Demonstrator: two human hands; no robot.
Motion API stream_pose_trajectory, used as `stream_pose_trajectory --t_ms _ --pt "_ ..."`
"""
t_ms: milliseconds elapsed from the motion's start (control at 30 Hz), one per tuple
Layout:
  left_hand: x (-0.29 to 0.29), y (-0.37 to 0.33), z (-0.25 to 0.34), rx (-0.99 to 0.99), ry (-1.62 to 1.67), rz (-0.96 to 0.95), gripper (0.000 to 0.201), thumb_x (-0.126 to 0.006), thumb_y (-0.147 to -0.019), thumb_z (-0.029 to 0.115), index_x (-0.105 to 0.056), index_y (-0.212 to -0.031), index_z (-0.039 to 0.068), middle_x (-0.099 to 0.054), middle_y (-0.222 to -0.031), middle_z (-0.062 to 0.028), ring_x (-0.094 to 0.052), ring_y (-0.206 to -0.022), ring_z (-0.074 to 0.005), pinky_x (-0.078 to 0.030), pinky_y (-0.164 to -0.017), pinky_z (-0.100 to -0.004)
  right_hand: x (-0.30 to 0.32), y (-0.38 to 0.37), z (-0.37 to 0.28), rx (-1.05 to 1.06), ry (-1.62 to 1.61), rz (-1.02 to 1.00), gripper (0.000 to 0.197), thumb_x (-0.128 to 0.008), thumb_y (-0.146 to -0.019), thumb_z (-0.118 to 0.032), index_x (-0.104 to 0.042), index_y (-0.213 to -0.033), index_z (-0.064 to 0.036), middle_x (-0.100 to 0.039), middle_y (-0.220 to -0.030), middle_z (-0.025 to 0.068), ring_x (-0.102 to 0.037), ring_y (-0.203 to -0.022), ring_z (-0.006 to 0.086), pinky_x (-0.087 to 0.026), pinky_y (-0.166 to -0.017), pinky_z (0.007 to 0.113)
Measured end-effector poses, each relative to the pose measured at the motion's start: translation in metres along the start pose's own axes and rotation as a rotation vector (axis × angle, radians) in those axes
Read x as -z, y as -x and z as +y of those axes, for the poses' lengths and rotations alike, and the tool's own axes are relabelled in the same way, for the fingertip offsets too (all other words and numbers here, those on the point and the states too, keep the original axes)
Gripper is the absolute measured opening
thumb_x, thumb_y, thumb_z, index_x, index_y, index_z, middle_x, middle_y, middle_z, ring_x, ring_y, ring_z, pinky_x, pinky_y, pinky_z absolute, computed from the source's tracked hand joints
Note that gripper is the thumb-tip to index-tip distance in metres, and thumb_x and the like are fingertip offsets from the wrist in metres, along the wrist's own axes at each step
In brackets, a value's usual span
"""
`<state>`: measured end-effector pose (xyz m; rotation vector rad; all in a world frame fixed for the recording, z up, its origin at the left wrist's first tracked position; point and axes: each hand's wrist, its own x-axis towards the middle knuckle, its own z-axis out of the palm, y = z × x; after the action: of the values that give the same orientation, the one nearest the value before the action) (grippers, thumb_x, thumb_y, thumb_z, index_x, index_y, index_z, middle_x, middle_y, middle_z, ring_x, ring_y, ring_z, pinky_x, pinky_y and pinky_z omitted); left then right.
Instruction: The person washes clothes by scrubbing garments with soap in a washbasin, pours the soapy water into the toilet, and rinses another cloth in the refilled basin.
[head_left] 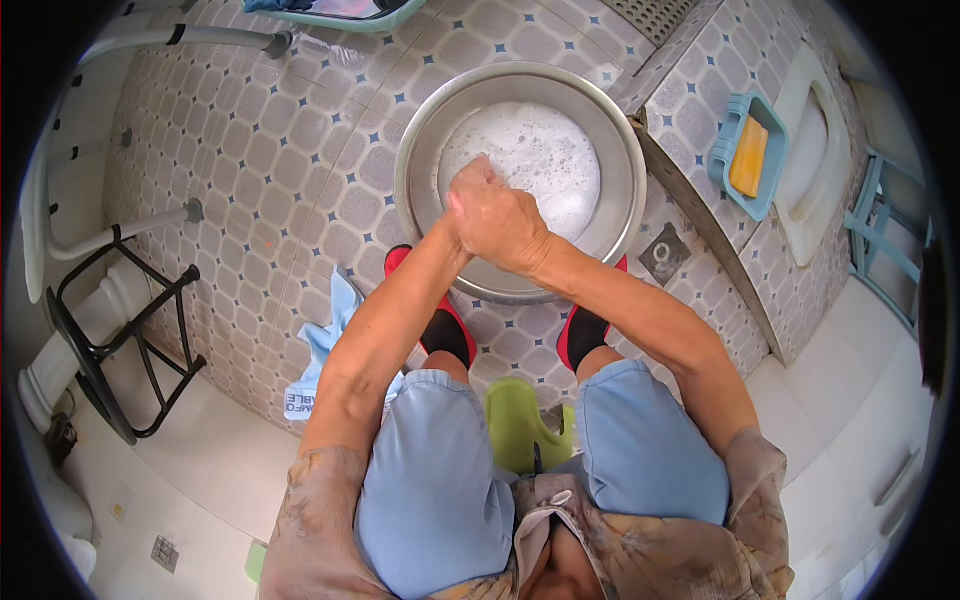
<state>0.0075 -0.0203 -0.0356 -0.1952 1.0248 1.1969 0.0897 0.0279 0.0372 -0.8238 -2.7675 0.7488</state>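
Left hand (465,188) and right hand (503,228) pressed together over suds (545,150) in metal basin (622,170) on floor (270,150); I can't tell if they're pinching anything. Suds look slippery; basin probably stiff, heavy. I'd grip opposite rims.

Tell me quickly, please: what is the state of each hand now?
Left hand: cannot be told; it overlaps with the right.
Right hand: looks closed, over the metal basin; whether it holds anything cannot be seen.

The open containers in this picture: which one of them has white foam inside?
The large round metal basin. The small blue basket holds something yellow; the pale teal tub at the top edge shows no foam.
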Motion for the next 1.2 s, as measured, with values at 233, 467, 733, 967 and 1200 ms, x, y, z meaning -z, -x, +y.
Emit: stream_pose_trajectory --t_ms 233,467,733,967,1200 --pt "-0.041 0.021 0.003 0.249 -0.113 0.155 0.033 -0.044 -0.094 0.043 -0.058 -0.097 0.014 -0.063 -0.09 -0.0032 -0.062 -0.081 -0.017 -0.051 -0.065 -0.0344 -0.016 0.005 0.047 -0.534 -0.211 0.017 0.035 -0.043 -0.091 -0.024 -0.061 -0.072 -0.0001 -0.062 -0.069 0.0246 -0.063 -0.066 0.0418 -0.052 -0.065 0.048" --pt "-0.034 0.023 0.002 0.259 -0.038 0.189 0.032 -0.046 -0.094 0.039 -0.056 -0.089 0.01 -0.059 -0.078 -0.0037 -0.056 -0.065 -0.0182 -0.048 -0.056 -0.0323 -0.029 0.019 0.061 -0.301 -0.063 0.162 0.03 -0.044 -0.091 -0.025 -0.058 -0.075 -0.0037 -0.061 -0.068 0.018 -0.062 -0.059 0.0375 -0.05 -0.058 0.05" --pt "0.014 -0.005 0.014 -0.53 -0.953 0.307 0.015 -0.056 -0.086 0.019 -0.058 -0.093 0.005 -0.059 -0.09 -0.0128 -0.058 -0.079 -0.0259 -0.047 -0.069 -0.0374 -0.033 0.032 0.09 -0.324 0.008 0.36 0.035 -0.058 -0.085 -0.029 -0.053 -0.11 -0.0058 -0.052 -0.119 0.013 -0.041 -0.119 0.0346 -0.037 -0.09 0.052" --pt "-0.002 0.009 0.011 -0.654 -1.556 0.376 0.026 -0.062 -0.077 0.013 -0.061 -0.101 0.005 -0.062 -0.096 -0.0198 -0.059 -0.093 -0.038 -0.048 -0.082 -0.0425 -0.017 0.043 0.094 -0.211 0.304 -0.25 0.058 -0.054 -0.087 -0.033 -0.037 -0.14 -0.0183 -0.03 -0.146 0.0128 -0.026 -0.133 0.0377 -0.025 -0.1 0.062" --pt "0.015 0.004 0.013 -0.579 -1.266 0.535 0.028 -0.061 -0.081 0.019 -0.062 -0.107 0.008 -0.066 -0.082 -0.0154 -0.064 -0.074 -0.033 -0.051 -0.075 -0.0388 -0.011 0.036 0.088 -0.229 0.265 -0.261 0.051 -0.058 -0.081 -0.018 -0.048 -0.131 -0.0206 -0.041 -0.135 0.0088 -0.036 -0.124 0.0316 -0.041 -0.091 0.05"
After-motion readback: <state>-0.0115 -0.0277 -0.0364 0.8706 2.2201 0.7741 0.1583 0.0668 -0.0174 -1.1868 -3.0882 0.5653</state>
